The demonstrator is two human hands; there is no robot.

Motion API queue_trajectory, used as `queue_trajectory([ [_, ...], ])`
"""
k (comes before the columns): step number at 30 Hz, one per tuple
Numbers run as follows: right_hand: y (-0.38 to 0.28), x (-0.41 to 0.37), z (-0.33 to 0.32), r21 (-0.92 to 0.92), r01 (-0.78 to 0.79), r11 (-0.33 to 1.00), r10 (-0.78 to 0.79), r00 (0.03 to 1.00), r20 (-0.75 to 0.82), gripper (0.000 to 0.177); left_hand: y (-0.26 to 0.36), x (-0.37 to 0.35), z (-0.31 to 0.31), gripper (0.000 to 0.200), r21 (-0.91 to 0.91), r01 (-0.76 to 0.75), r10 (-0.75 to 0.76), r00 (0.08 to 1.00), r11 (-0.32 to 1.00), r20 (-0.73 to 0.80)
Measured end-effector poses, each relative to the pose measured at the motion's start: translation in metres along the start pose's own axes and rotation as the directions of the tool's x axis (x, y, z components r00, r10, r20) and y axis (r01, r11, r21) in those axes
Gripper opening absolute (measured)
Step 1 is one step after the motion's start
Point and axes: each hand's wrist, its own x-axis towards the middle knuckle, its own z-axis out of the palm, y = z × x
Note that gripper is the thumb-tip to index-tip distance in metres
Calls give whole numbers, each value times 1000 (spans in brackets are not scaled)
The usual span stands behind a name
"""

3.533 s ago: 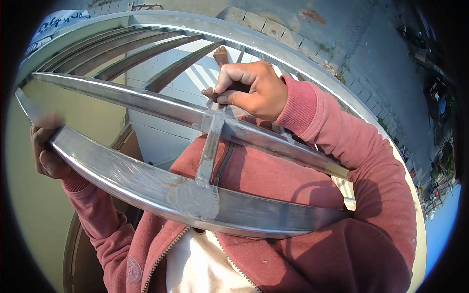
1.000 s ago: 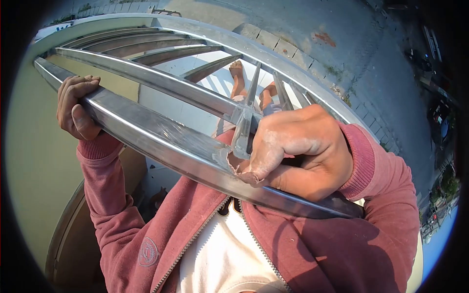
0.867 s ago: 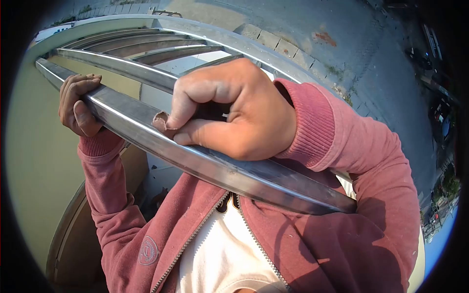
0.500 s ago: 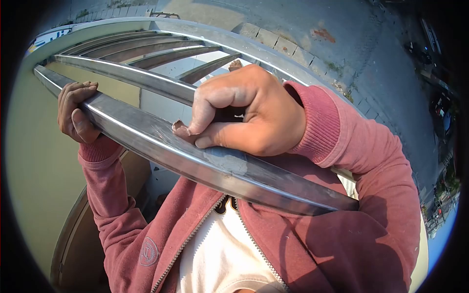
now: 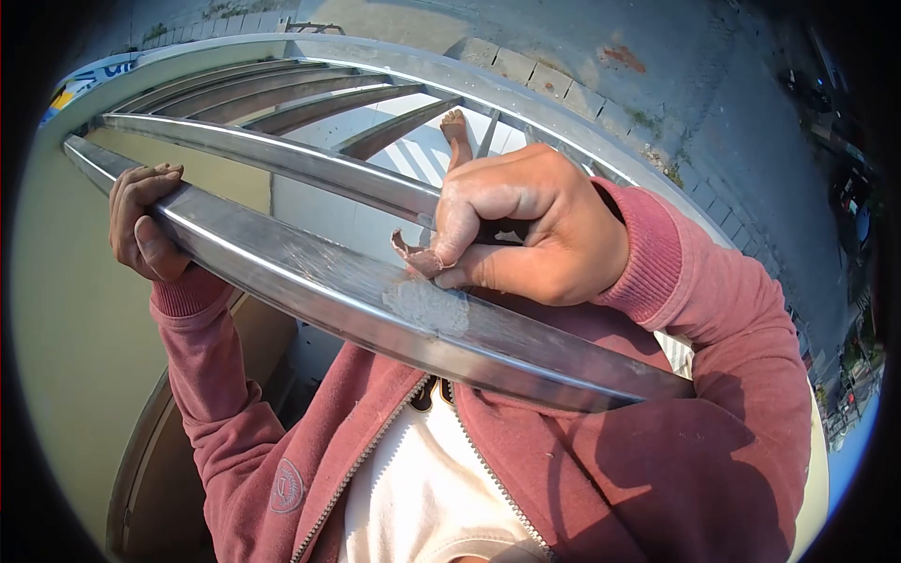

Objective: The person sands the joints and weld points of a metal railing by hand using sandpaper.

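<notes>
My left hand is wrapped around the left part of a shiny square metal tube that runs slantwise across in front of my chest. Between the thumb and bent fingers of my right hand is a small curled scrap of brown sandpaper, its free end sticking up. The sandpaper is at the tube's top face, by the far edge of a pale grey, dusty patch. Fine scratches mark the metal to the left of that patch. White dust coats my right index finger.
Beyond the tube lies a second metal rail, with several crossbars behind it. A bare foot shows on the white surface below. A cream wall rises at the left. Paved ground lies far below.
My right hand has moved to the right along the tube with the sandpaper, uncovering more of the pale patch and the foot. My left hand keeps its grip in nearly the same place.
</notes>
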Motion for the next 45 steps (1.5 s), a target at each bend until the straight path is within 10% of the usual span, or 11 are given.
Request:
queue_trajectory([
  [11, 20, -8, -6, 124, -221, 968, 234, 967, -103, 10, -5, -3, -2, 55, -34, -12, 12, 1000, 999, -5],
  [15, 1, 3, 2, 150, 106, 983, -116, 991, 62, 13, -4, -3, -2, 55, -17, -9, 9, 1000, 1000, 19],
  [18, 21, -7, -6, 168, -154, 974, 164, 985, -49, 13, 0, 0, -1, 55, -2, 3, -3, 1000, 1000, 7],
  [22, -1, 8, 6, 150, 226, 963, -235, 971, 51, 10, -2, -5, 1, 55, -60, 12, -13, 1000, 998, -5],
  [25, 12, 3, -7, 111, -71, 991, 72, 997, -6, 9, 0, 1, 0, 54, -26, -8, 7, 1000, 1000, -22],
  [28, -6, 6, 5, 143, 199, 970, -213, 973, 87, 9, -1, 1, 2, 53, -49, -31, 31, 1000, 998, -3],
  [32, 14, 1, -6, 38, 30, 999, -30, 1000, -7, 9, 6, 5, 4, 53, -22, -6, 5, 999, 1000, -35],
  [36, 1, 20, 15, 121, 297, 947, -299, 954, 0, 10, 4, 3, 2, 52, -18, -7, 7, 1000, 1000, -15],
  [45, -11, 2, 1, 69, 124, 990, -130, 988, 82, 8, 5, 3, 3, 53, 2, -11, 11, 1000, 1000, -27],
])
